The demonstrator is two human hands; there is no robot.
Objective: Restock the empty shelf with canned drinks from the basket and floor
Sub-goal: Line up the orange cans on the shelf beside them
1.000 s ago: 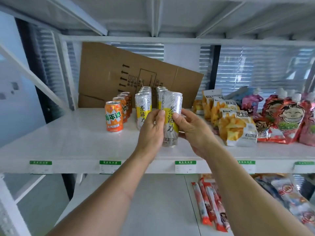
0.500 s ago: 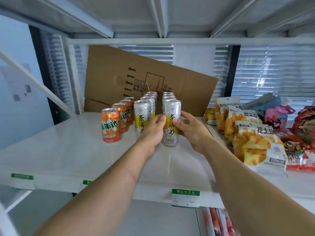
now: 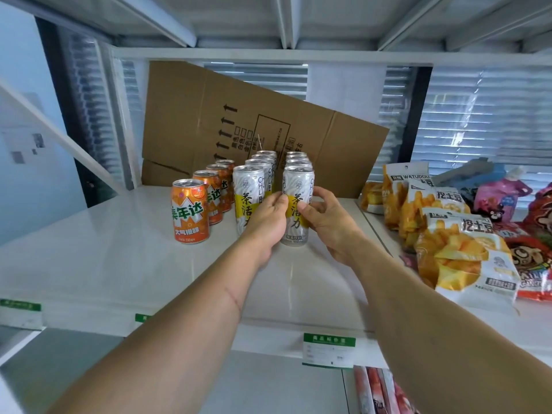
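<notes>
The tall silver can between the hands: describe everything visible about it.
The tall silver can is slim, metallic-looking, with a yellow band, dark characters and a pull-tab lid. It stands upright on the white shelf, front of the right-hand row of matching cans, beside another silver row and orange cans. The left hand and right hand both touch its sides with their fingertips.

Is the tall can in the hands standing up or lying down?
Standing up. The tall can has its lid on top and its base on the shelf.
</notes>
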